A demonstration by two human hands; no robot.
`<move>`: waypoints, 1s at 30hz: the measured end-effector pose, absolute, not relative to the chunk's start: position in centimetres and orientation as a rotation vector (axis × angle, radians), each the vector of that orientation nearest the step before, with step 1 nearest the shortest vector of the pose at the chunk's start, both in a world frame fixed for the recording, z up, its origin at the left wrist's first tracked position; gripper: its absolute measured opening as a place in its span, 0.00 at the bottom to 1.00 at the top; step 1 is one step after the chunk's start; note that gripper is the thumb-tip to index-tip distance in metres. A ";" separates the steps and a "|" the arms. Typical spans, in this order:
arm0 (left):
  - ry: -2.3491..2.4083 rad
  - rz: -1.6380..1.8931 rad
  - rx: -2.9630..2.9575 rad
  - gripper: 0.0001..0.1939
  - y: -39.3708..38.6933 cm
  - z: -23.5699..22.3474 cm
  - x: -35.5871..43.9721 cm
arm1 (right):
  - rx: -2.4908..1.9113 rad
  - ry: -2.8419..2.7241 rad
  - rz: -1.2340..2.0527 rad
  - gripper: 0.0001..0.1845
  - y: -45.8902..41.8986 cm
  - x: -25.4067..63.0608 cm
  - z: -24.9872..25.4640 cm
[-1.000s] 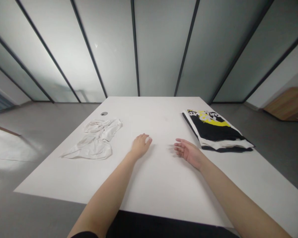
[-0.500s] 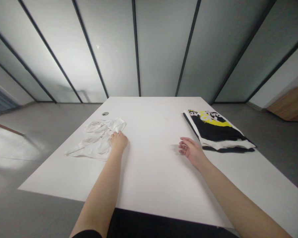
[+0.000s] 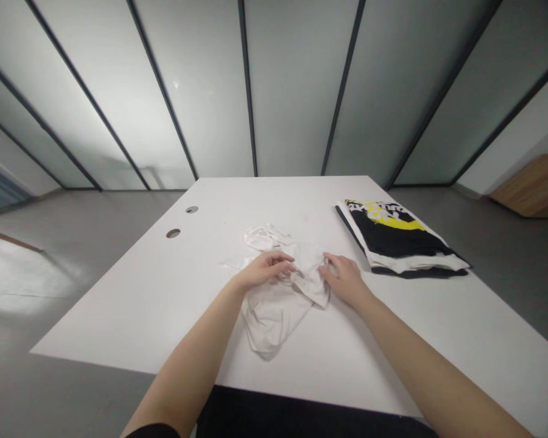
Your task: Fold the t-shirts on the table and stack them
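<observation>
Head view: at the far side, a row of frosted glass panels (image 3: pixel 285 91) in dark frames, above a grey floor (image 3: pixel 82 383); far right, a wood-toned panel (image 3: pixel 530 188). In front, a broad white table (image 3: pixel 137 298), with a far hole (image 3: pixel 192 209) and a nearer hole (image 3: pixel 173 233) in its left side. On the right side, a flat folded stack (image 3: pixel 383 240) of cloth, black with yellow and white print on top, white and dark layers beneath. In the middle, a crumpled white garment (image 3: pixel 276 310), spread toward the near edge.

Over the garment's left part, the left hand (image 3: pixel 265 271), fingers bent narrow; at its right edge, the right hand (image 3: pixel 342 280), thumb and fingertips close together. Cannot tell whether either grips cloth.

Compared with half a second ago: garment shifted from left to middle, nearer hole uncovered, left hand farther right, right hand turned more downward, folded stack unmoved.
</observation>
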State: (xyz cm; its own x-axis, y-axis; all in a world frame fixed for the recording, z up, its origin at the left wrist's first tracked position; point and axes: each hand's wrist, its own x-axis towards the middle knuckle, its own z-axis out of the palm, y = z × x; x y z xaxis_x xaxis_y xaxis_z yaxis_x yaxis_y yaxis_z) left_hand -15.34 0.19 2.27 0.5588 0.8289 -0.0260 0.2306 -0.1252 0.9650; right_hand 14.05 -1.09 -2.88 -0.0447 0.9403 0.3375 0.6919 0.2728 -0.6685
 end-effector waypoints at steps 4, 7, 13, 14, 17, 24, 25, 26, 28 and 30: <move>1.497 0.837 2.054 0.19 1.3 0.8 -15.6 | -1.546 -1.883 0.308 0.27 -0.7 14.7 -3.6; 1.613 0.716 2.138 0.20 1.7 0.5 -16.2 | -1.514 -1.916 0.347 0.23 -0.8 14.8 -3.2; 1.375 0.461 1.989 0.29 1.9 1.3 -17.0 | -1.314 -1.924 0.720 0.15 -1.9 13.8 -1.5; 1.386 0.464 1.979 0.28 2.0 1.3 -17.0 | -1.302 -1.864 0.821 0.14 -2.2 13.6 -1.3; 1.624 0.655 1.935 0.18 2.2 0.8 -17.0 | -1.184 -1.561 1.207 0.08 -2.9 13.3 -0.7; 1.847 0.476 2.314 0.33 2.2 -0.8 -17.0 | -0.834 -1.191 2.109 0.15 -4.7 13.2 0.9; 1.780 0.418 2.355 0.30 2.1 -0.8 -16.8 | -0.813 -1.207 2.158 0.15 -4.9 13.2 0.9; 1.698 0.387 2.391 0.27 1.9 -0.8 -16.6 | -0.800 -1.245 2.183 0.17 -4.9 13.2 0.9; 1.504 0.410 2.445 0.21 1.6 -0.7 -16.0 | -0.795 -1.375 2.168 0.23 -5.0 13.2 0.9; 1.279 0.483 2.466 0.17 1.3 -0.7 -15.2 | -0.795 -1.554 2.091 0.27 -4.8 13.2 0.8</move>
State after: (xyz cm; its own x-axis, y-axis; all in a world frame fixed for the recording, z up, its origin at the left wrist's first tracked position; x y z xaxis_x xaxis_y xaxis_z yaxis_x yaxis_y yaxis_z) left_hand -15.25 1.31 -0.70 0.5420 0.8272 0.1481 0.7188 -0.5476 0.4283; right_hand 13.17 -4.82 0.76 -0.7510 0.6301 -0.1974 0.0071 -0.2912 -0.9566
